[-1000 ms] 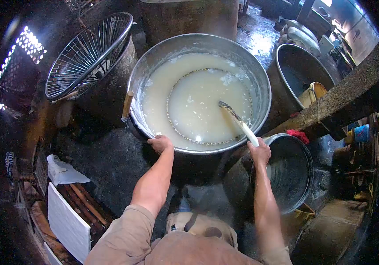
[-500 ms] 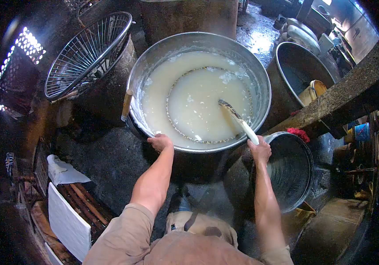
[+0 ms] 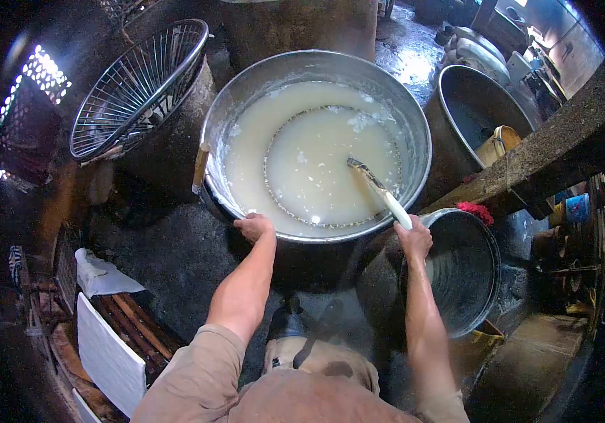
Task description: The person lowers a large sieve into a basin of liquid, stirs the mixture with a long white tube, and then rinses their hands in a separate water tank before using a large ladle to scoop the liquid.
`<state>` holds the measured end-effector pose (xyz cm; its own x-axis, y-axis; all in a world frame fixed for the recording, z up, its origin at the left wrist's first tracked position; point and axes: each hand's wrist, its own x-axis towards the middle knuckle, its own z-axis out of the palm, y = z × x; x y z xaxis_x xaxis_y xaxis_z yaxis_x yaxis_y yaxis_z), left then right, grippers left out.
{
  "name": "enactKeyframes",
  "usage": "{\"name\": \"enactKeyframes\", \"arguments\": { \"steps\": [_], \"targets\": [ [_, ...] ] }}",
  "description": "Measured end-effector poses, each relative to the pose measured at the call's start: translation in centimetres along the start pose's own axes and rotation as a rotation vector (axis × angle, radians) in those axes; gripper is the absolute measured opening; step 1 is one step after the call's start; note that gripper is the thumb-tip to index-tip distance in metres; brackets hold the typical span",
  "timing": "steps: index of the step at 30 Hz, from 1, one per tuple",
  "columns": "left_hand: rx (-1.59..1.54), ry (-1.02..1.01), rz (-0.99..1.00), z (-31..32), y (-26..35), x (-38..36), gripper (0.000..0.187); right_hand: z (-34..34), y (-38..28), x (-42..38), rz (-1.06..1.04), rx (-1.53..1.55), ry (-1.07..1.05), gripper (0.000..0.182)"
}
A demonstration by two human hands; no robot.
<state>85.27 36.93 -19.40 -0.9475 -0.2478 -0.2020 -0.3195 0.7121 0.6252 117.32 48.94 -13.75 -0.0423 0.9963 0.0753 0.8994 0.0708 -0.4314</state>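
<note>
If its handle turns slick, the paddle [image 3: 380,188], clenched in the right hand [image 3: 415,240] and slanting into the right side of the pot [image 3: 419,134], could sink; tugging the near-left rim, grasped by the left hand [image 3: 254,228], might slop liquid [image 3: 316,169].

1. The head view looks from above and behind the left hand [image 3: 255,228] and right hand [image 3: 415,238].
2. It faces forward, steeply down.
3. Arm's-length near, it spans the vat [image 3: 302,62] beyond them.
</note>
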Motion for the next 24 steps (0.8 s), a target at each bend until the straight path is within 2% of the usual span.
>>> {"name": "enactKeyframes", "arguments": {
  "steps": [24],
  "targets": [
    [0.014, -0.014, -0.014, -0.36, 0.24, -0.08, 0.03, 0.12, -0.01, -0.09, -0.008, 0.001, -0.001, 0.032]
  ]
}}
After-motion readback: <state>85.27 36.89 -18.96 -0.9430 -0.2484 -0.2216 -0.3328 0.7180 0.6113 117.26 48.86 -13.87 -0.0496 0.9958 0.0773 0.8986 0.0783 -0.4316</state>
